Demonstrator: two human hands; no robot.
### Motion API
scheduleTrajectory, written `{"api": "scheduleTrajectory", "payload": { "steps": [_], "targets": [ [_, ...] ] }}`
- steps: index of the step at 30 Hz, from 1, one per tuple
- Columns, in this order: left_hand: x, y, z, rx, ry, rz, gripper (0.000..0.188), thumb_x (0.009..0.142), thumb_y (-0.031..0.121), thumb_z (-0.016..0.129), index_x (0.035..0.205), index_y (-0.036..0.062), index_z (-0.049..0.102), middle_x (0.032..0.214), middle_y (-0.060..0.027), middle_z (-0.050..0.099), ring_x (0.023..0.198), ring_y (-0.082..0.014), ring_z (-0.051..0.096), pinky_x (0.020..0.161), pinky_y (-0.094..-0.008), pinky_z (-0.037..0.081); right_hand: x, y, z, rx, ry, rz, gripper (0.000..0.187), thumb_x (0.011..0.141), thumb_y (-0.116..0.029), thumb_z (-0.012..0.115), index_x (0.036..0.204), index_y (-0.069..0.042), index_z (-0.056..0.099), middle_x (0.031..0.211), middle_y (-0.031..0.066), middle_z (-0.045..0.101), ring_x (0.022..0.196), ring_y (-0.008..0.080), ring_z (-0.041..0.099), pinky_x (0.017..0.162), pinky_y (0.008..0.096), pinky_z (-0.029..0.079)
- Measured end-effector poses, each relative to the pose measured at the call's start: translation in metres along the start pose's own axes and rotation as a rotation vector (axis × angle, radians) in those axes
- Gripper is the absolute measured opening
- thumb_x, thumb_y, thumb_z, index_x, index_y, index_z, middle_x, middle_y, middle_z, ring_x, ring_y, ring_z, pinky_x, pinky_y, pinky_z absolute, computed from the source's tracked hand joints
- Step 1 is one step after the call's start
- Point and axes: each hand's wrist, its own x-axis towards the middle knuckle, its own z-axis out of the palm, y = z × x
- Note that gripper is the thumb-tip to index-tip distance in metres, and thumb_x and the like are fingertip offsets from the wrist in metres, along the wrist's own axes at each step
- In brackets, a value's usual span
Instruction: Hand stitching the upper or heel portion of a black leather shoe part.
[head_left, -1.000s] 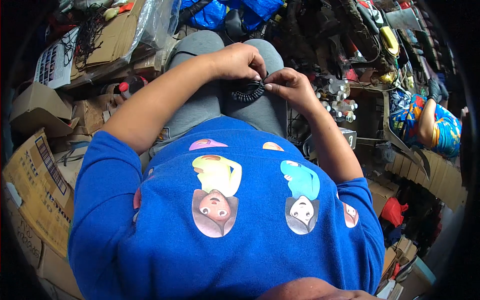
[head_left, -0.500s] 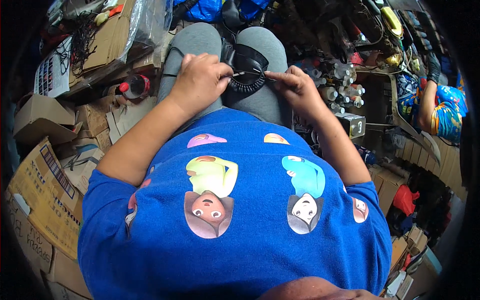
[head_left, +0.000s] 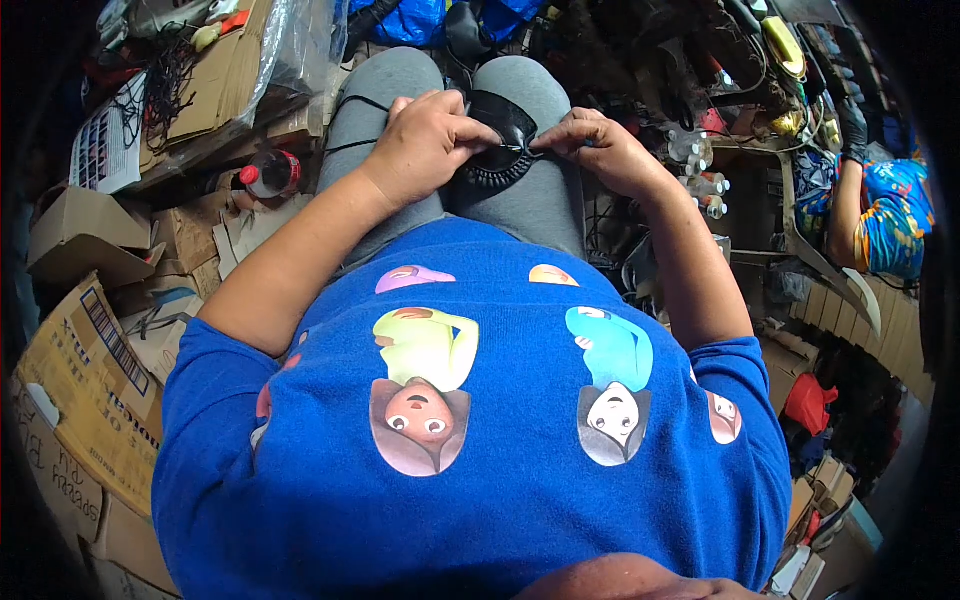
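A black shoe (head_left: 508, 118) with a gathered, ridged seam round its toe rests between my thighs. My left hand (head_left: 425, 138) is closed, thumb and forefinger reaching over the shoe and pinching a thin metal needle-like tool (head_left: 511, 148); its bright end shows at the seam, and the rest is hidden by the fingers. At the shoe's right edge, the fingertips of my right hand (head_left: 592, 142) are pinched together on a short dark loop of cord (head_left: 533, 153). More black cord (head_left: 362, 102) runs across my left thigh toward the left hand.
A cardboard box (head_left: 90, 235) and a red-capped bottle (head_left: 268, 175) stand to my left. Several small clear bottles (head_left: 705, 185) are at the right, before a dark bench frame. Another person's arm (head_left: 850, 205) in a patterned sleeve shows at far right.
My left hand has moved right, closer to the right hand, bringing the metal tool to the seam. The right fingers have drawn together, and cord now stretches across my left thigh.
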Motion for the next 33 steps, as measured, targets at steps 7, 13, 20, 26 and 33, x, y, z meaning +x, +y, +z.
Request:
{"api": "scheduleTrajectory", "payload": {
  "steps": [7,13,20,26,33],
  "targets": [
    [0.001,-0.001,0.003,0.017,0.025,0.037,0.02,0.072,0.011,0.07,0.089,0.0209,0.072,0.073,0.0003,0.051,0.078,-0.018,0.052,0.075,-0.0338,0.034,-0.001,0.001,-0.001,0.039,-0.021,0.042,0.03,0.077,0.001,0.059,0.101,-0.012,0.071,0.082,0.0007,0.055,0.088,0.0153,0.05,0.085,0.0279,0.039],
    [0.014,-0.006,0.007,-0.052,-0.119,0.0,0.014,0.076,0.018,0.067,0.087,0.0233,0.073,0.076,0.0004,0.055,0.086,-0.019,0.055,0.08,-0.0371,0.035,0.002,0.002,0.001,0.15,-0.05,0.07,0.026,0.079,-0.003,0.064,0.102,-0.014,0.072,0.078,-0.0011,0.052,0.084,0.012,0.047,0.081,0.0254,0.04],
    [0.009,0.014,-0.003,-0.019,-0.111,0.036,0.021,0.072,0.013,0.07,0.092,0.0173,0.07,0.08,-0.0023,0.055,0.086,-0.021,0.055,0.079,-0.0379,0.035,-0.006,0.002,0.005,0.106,-0.015,0.042,0.028,0.078,-0.008,0.067,0.105,-0.014,0.07,0.084,0.0048,0.062,0.085,0.0154,0.055,0.08,0.0282,0.044],
    [0.004,0.006,0.01,-0.276,-0.041,-0.197,0.024,0.076,0.018,0.067,0.099,0.0146,0.069,0.083,-0.0054,0.066,0.082,-0.0205,0.063,0.081,-0.0381,0.04,-0.003,-0.007,0.015,0.563,0.04,0.261,0.026,0.08,-0.007,0.069,0.105,-0.003,0.066,0.094,0.0022,0.066,0.087,0.0086,0.06,0.081,0.0229,0.048],
    [0.023,0.008,0.02,-0.383,-0.181,-0.34,0.017,0.075,0.021,0.069,0.09,0.0115,0.067,0.078,-0.0026,0.067,0.074,-0.019,0.064,0.077,-0.0336,0.043,0.01,-0.008,0.013,0.472,0.0,0.237,0.012,0.081,-0.008,0.069,0.089,-0.002,0.065,0.083,-0.0009,0.064,0.079,0.0054,0.057,0.074,0.0211,0.047]
  ]
}}
